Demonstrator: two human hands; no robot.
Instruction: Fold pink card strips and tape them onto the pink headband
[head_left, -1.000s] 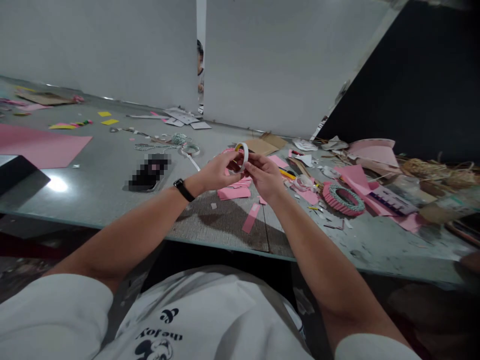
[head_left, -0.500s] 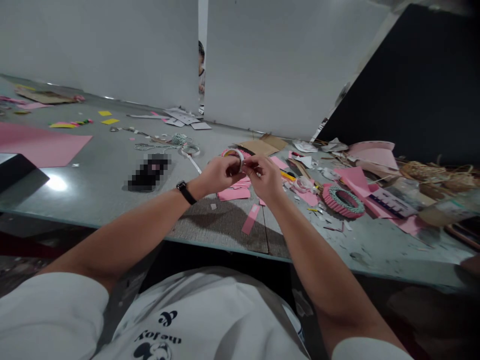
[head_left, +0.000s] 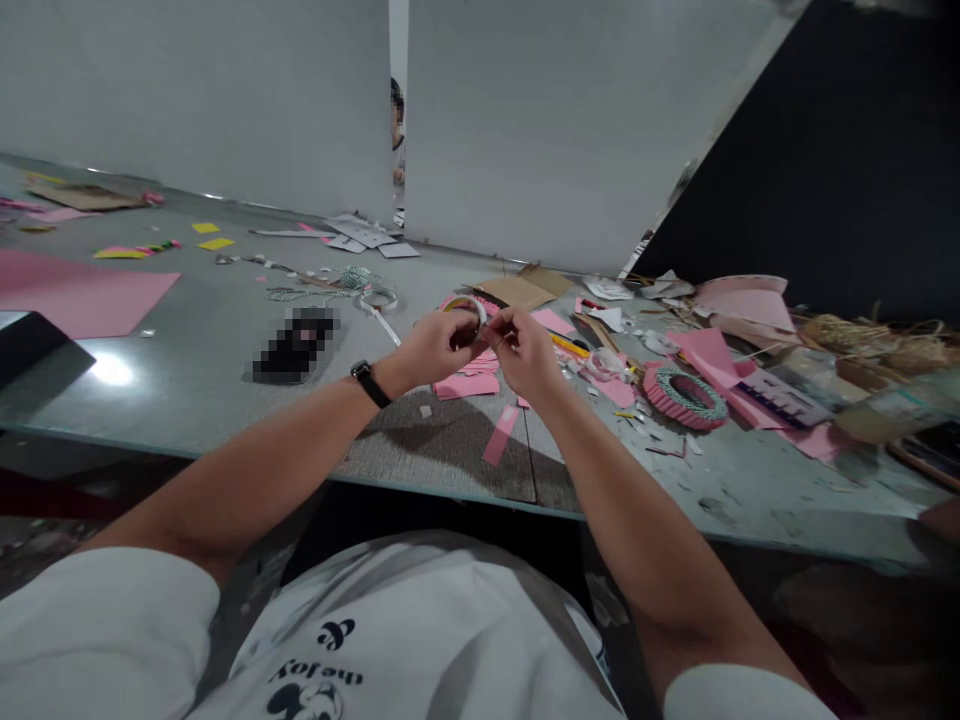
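Note:
My left hand [head_left: 435,350] is closed around a roll of tape [head_left: 471,306], whose pale ring shows above the fingers. Close against it, my right hand [head_left: 521,345] pinches at the roll's right edge with thumb and forefinger; whether a tape end lies between them is too small to see. Beneath both hands rests a stack of pink paper pieces [head_left: 466,385]. A single pink strip [head_left: 500,435] lies nearer me, with a paler patch at its upper end. Something pink and ridged behind the roll is mostly hidden.
A pink pleated ring with green-white cord [head_left: 685,397] sits to the right among paper scraps and a yellow pencil [head_left: 570,346]. Leftward are a blurred-out dark object [head_left: 294,345], another tape roll [head_left: 377,300] and a large pink sheet [head_left: 82,290]. A person [head_left: 398,140] shows through the partition gap.
Both hands stay almost in place at the tape roll, the right fingers shifting only slightly. The whole view has moved a little; the things on the table lie as before.

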